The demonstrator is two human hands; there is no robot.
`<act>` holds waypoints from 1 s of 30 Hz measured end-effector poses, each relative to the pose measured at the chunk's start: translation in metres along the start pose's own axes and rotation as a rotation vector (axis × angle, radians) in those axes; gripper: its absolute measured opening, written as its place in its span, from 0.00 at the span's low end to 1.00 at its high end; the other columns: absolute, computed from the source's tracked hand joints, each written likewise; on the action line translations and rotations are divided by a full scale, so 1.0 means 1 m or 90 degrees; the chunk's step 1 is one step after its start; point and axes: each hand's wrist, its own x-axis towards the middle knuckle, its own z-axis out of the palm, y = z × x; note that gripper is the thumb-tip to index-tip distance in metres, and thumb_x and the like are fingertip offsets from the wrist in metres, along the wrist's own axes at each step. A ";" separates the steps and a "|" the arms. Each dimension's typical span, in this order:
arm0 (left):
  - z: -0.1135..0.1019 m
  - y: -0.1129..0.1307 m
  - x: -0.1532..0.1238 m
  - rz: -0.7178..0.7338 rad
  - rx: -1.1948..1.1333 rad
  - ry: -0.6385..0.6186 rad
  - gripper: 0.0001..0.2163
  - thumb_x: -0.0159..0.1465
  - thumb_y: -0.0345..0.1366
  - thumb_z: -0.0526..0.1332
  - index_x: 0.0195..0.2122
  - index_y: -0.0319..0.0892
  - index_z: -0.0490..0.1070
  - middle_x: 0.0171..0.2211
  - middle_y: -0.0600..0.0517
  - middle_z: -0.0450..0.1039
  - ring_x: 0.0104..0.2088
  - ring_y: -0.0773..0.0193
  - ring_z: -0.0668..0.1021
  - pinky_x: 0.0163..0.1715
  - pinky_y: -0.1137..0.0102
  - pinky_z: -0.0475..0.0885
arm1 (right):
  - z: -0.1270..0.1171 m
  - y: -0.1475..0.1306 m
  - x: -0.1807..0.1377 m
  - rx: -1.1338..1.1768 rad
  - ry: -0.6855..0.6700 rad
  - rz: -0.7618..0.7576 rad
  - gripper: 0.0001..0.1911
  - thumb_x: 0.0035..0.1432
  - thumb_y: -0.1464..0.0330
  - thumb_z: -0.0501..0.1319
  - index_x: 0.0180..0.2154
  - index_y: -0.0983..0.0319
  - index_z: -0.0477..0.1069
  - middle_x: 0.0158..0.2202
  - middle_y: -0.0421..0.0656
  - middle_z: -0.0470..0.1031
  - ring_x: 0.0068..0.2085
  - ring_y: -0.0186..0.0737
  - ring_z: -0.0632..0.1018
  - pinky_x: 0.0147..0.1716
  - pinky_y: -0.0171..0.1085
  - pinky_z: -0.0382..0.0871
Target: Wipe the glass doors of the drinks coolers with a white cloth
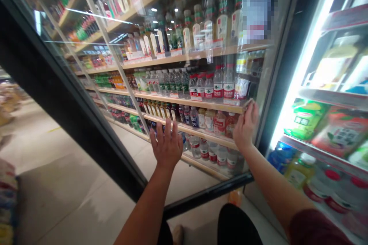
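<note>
The glass door [161,95] of a drinks fridge stands open across my view, set in a black frame [115,153]. My left hand [166,145] is spread, its palm facing the glass and apparently resting on it. Near the door's right side, my right hand [246,126] is closed, fingers up against the pane. A small pale cloth [247,104] shows at its fingertips; most of it is hidden by the hand. A pixelated patch [258,15] covers something higher on the glass.
Through the glass stand shelves [172,57] of bottled drinks. To the right, the lit fridge [333,95] holds bottles and green and red packs [307,118]. Tiled floor [69,176] lies left, with stacked goods [7,203] at the edge. An orange item [235,198] sits low by the door.
</note>
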 end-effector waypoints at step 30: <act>-0.010 -0.010 -0.008 0.074 -0.123 0.044 0.27 0.69 0.33 0.55 0.69 0.45 0.54 0.64 0.43 0.64 0.70 0.54 0.56 0.68 0.53 0.52 | 0.005 -0.168 -0.033 0.268 -0.364 -0.195 0.32 0.72 0.64 0.39 0.72 0.62 0.32 0.72 0.50 0.49 0.72 0.40 0.52 0.68 0.46 0.59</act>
